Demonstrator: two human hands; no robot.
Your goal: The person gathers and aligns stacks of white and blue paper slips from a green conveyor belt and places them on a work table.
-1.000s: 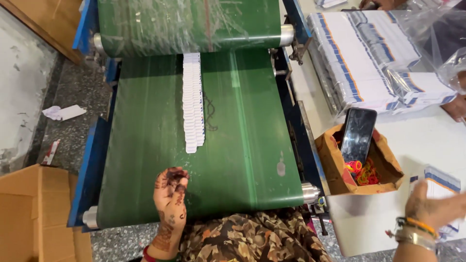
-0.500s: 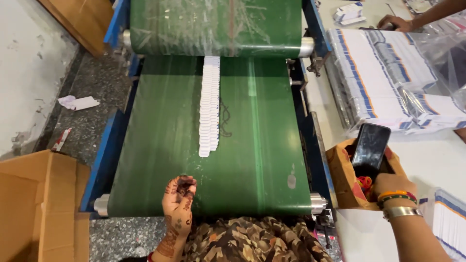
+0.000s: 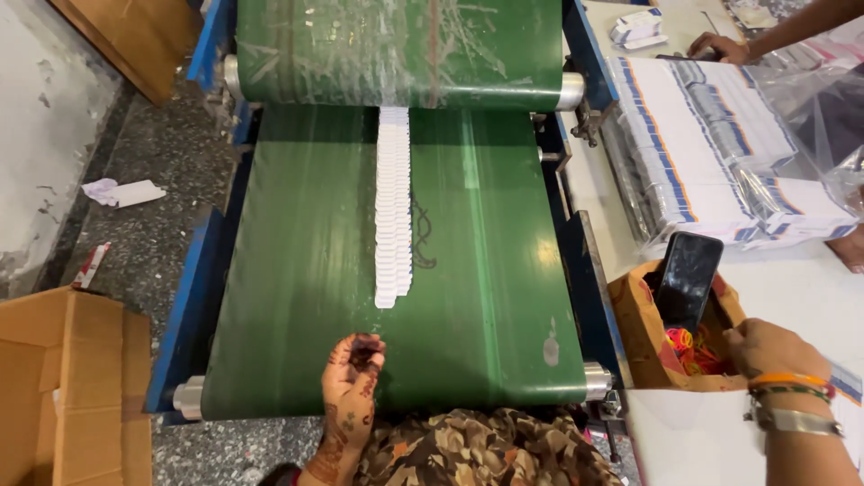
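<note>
The left hand (image 3: pixel 353 378) rested open on the green belt's (image 3: pixel 297 297) near edge, below the white row of flat packs (image 3: pixel 393 207); the right hand (image 3: pixel 765 349), seemingly closed, reached into the brown box (image 3: pixel 641 333).

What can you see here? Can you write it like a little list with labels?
Place: green conveyor belt with a blue frame
On the belt: a long row of overlapping white cards, apart from both hands
Left hand: resting on the belt's near end, fingers curled, holding nothing
Right hand: at the edge of a small brown box
In the box: a black phone standing up, coloured rubber bands
Right side: stacks of white cards in plastic; another person's hand
Floor: cardboard box
</note>
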